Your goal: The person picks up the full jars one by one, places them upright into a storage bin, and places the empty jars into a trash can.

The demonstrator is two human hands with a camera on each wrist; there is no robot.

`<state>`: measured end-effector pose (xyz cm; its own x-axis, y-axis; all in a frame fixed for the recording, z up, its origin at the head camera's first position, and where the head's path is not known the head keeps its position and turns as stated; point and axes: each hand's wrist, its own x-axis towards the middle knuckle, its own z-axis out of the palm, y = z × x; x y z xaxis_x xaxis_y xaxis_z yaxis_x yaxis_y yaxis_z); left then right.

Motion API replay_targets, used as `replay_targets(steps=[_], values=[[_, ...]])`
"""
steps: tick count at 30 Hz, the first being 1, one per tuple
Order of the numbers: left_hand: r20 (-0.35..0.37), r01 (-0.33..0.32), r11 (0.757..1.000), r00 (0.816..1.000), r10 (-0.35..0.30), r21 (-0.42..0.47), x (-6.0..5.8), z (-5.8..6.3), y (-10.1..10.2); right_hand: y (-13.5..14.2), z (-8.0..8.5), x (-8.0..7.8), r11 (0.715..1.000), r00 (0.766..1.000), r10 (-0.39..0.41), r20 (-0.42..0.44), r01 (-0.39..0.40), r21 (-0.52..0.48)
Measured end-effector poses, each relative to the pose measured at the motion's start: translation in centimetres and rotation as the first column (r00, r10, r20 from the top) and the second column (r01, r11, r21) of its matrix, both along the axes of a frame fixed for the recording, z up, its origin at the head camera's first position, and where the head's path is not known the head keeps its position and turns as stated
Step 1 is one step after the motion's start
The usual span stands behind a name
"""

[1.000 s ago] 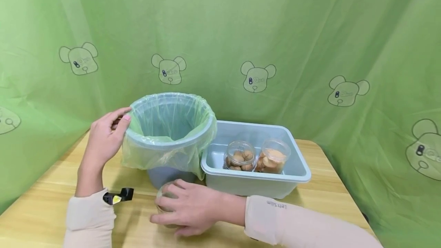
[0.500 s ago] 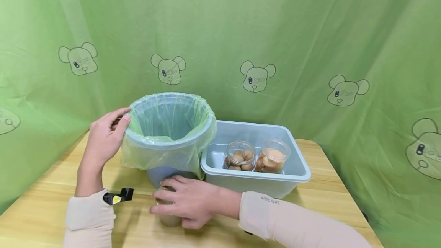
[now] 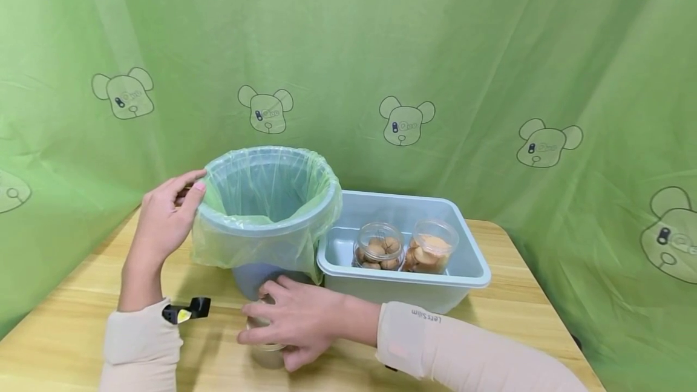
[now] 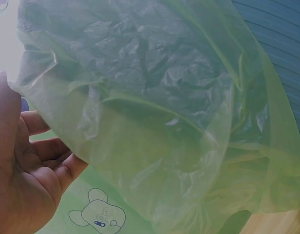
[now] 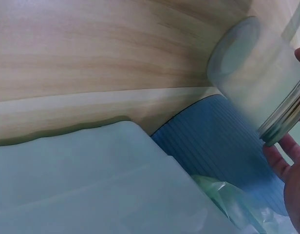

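My left hand (image 3: 166,216) grips the left rim of a round blue trash bin (image 3: 272,231), thumb and fingers at the edge. A translucent green bag (image 4: 140,122) lines the bin and folds down over its outside, covering part of the hand's hold in the left wrist view. In front of the bin, my right hand (image 3: 299,322) holds a clear jar (image 3: 269,356) from above, fingers spread around its top. The jar's see-through wall and round base (image 5: 237,48) show in the right wrist view, with the fingers at its ringed top end. No contents can be made out.
Right of the bin stands a light blue tub (image 3: 403,292), touching or nearly touching it. Inside are a clear jar of walnuts (image 3: 379,250) and a jar of pale brown pieces (image 3: 430,250). A wooden table (image 3: 523,319) bears everything, with a green curtain (image 3: 337,29) behind.
The right hand has turned slightly and drawn back at the wrist. The jar, tilted and mostly covered a second ago, now shows its lower part below the fingers. The left hand stays put.
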<state>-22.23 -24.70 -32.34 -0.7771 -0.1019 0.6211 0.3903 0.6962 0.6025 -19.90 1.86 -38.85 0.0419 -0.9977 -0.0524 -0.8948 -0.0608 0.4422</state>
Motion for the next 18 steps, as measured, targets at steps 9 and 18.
replay_targets(steps=[9,18], values=[[-0.007,0.004,1.0,1.0,-0.004,0.0,-0.1,-0.1,0.0,0.1,0.4,0.1,1.0,1.0,0.001,-0.015,-0.002,-0.021],[-0.007,-0.003,1.0,1.0,0.003,-0.002,-0.1,-0.3,-0.1,0.1,2.5,0.6,0.997,0.998,0.044,-0.04,-0.046,-0.068]])
